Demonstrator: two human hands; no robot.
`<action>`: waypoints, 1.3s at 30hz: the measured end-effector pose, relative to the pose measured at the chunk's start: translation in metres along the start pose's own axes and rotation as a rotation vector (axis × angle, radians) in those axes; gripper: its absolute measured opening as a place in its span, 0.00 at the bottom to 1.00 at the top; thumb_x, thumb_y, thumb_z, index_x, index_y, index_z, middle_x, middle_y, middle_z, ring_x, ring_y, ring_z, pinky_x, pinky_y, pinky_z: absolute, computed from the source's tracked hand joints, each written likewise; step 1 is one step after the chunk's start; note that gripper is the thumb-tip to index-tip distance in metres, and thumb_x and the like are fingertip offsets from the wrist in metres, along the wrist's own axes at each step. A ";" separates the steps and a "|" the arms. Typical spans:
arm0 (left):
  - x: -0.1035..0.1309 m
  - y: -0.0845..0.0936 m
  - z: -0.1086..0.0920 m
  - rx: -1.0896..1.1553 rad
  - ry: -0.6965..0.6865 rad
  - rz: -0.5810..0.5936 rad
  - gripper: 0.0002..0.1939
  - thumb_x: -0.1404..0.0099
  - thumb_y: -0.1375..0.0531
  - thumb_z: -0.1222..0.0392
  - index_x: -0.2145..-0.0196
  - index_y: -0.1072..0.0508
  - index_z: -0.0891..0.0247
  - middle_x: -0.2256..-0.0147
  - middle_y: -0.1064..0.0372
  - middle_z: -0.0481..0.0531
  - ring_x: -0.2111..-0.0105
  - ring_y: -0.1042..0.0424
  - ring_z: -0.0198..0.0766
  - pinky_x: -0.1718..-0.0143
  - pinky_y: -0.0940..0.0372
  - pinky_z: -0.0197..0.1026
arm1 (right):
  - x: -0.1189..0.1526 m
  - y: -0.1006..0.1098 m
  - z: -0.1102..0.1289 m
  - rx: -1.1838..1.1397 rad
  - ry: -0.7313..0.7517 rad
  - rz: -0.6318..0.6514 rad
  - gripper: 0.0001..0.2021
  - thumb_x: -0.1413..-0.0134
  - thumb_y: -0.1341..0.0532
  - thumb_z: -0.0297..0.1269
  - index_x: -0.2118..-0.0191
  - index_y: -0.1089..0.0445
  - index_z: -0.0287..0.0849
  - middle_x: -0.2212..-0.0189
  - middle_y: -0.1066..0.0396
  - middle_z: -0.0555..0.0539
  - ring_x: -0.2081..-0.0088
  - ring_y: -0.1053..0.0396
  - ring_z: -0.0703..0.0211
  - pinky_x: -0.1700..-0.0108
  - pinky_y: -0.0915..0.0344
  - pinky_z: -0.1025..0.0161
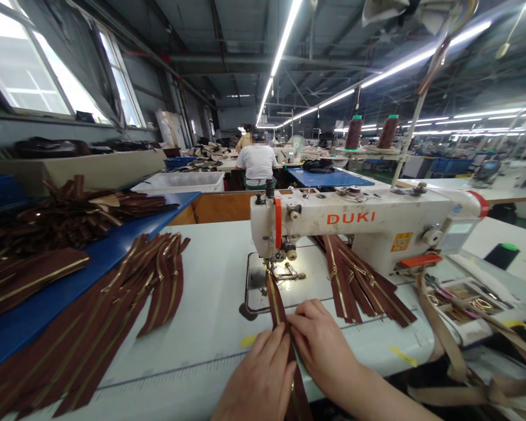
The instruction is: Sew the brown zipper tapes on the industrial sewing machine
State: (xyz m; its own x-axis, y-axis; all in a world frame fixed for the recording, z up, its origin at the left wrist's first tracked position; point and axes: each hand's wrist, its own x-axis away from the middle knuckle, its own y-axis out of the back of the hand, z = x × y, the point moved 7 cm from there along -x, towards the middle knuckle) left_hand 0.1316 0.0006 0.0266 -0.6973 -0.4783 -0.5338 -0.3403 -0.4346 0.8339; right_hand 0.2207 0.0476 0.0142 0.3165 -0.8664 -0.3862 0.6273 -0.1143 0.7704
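Observation:
A brown zipper strip (277, 301) with gold teeth runs from under the needle of a white sewing machine (307, 217) toward me. My left hand (259, 374) lies along its left side, fingers pressed together on the strip. Against its right edge, closer to the needle, my right hand (323, 339) is closed with thumb and fingers pinching the fabric. The fingertips partly cover the strip, which shows again below them. Under the machine arm, to the right, lies a fan of similar zipper strips (368, 283).
Long zipper strips (109, 304) cover the table's left part. More brown strips (79, 216) pile on a blue board (158, 219). At right stand a parts tray (469, 304) and beige straps (442, 333). Ahead, a person in white (258, 162) sits facing away.

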 end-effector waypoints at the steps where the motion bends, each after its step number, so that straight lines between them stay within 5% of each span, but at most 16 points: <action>1: -0.001 -0.001 0.001 0.016 0.010 0.008 0.17 0.34 0.55 0.69 0.55 0.30 0.71 0.55 0.27 0.61 0.55 0.29 0.46 0.57 0.32 0.48 | 0.000 0.000 0.000 -0.005 -0.002 0.001 0.11 0.42 0.46 0.22 0.64 0.29 0.41 0.68 0.35 0.46 0.62 0.40 0.56 0.59 0.39 0.60; 20: -0.004 -0.002 0.010 0.214 0.051 -0.050 0.16 0.34 0.55 0.71 0.57 0.29 0.67 0.62 0.26 0.58 0.62 0.28 0.45 0.60 0.31 0.48 | 0.002 -0.004 0.001 -0.046 0.022 0.048 0.10 0.40 0.48 0.24 0.65 0.31 0.41 0.66 0.35 0.46 0.61 0.40 0.55 0.59 0.40 0.59; 29: -0.004 0.001 0.010 0.276 0.007 -0.039 0.15 0.33 0.54 0.72 0.60 0.28 0.68 0.64 0.27 0.57 0.61 0.30 0.44 0.59 0.31 0.47 | 0.002 -0.016 0.005 0.231 0.121 0.121 0.05 0.44 0.41 0.28 0.61 0.32 0.41 0.65 0.35 0.46 0.62 0.42 0.54 0.60 0.42 0.57; 35: 0.000 0.001 0.029 0.440 0.146 -0.010 0.14 0.33 0.52 0.70 0.57 0.29 0.64 0.61 0.28 0.55 0.61 0.29 0.39 0.58 0.30 0.40 | 0.001 -0.017 0.014 0.401 0.256 0.128 0.04 0.46 0.39 0.29 0.63 0.33 0.39 0.66 0.35 0.47 0.63 0.42 0.54 0.61 0.44 0.57; 39: -0.008 -0.004 0.047 0.366 0.160 0.026 0.13 0.34 0.51 0.70 0.57 0.30 0.64 0.57 0.30 0.57 0.56 0.31 0.44 0.54 0.32 0.48 | 0.001 -0.017 0.020 0.467 0.328 0.131 0.03 0.46 0.39 0.29 0.63 0.33 0.38 0.66 0.35 0.46 0.63 0.43 0.53 0.59 0.44 0.56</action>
State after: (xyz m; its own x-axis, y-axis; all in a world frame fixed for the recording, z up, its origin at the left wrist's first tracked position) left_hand 0.1090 0.0421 0.0343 -0.6112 -0.6109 -0.5033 -0.5466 -0.1341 0.8266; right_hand 0.1965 0.0389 0.0112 0.6211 -0.7002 -0.3521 0.2111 -0.2832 0.9355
